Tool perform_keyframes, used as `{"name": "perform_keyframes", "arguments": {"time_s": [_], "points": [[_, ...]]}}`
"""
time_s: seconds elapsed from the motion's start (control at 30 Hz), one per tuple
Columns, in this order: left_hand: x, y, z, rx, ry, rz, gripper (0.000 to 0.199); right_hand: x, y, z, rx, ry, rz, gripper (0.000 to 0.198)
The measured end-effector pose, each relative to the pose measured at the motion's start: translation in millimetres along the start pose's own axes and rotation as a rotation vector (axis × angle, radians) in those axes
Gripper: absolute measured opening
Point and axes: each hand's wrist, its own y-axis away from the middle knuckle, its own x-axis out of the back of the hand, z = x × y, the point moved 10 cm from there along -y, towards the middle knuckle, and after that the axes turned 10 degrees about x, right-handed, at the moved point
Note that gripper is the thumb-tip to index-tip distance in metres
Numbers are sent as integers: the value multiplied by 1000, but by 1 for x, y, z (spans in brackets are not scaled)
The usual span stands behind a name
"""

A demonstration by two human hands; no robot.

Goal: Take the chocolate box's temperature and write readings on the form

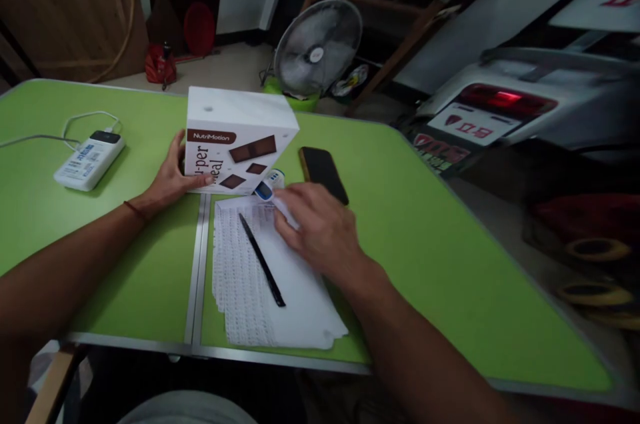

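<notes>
A white NutriMotion box (237,141) with brown pictures stands on the green table. My left hand (173,171) grips its left side, the thumb lying across the lower front and the other fingers along the side. My right hand (320,224) is at the box's lower right corner, fingers curled round a small white-and-blue device (264,191) with a dark display; its exact kind I cannot make out. Beneath that hand lie printed paper sheets (245,277), partly covered by it. A black pen (262,260) rests slantwise on the sheets.
A dark phone (324,174) lies right of the box. At the left is a white power bank (90,161) with a cable. A metal seam (197,277) crosses the green table (425,264). Beyond the table stand a fan (317,44) and a white scooter (500,104).
</notes>
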Motion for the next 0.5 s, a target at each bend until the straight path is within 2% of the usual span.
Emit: {"name": "perform_keyframes", "arguments": {"time_s": [0.07, 0.13, 0.23, 0.3, 0.4, 0.5], "points": [[-6, 2, 3, 33, 56, -49, 104, -7, 8, 33, -246, 25, -69, 34], [-5, 3, 5, 28, 70, -25, 95, -26, 18, 54, -406, -19, -220, 47], [2, 3, 2, 35, 62, 46, 85, -54, 27, 61, -504, -122, -414, 46], [5, 4, 2, 27, 46, 81, 80, -63, 28, 60, -521, -165, -456, 40], [7, 9, 10, -7, 28, 128, 72, -53, 26, 63, -560, -166, -361, 39], [7, 16, 18, 1, 38, 189, 66, -22, 25, 70, -591, -154, -109, 50]]}}
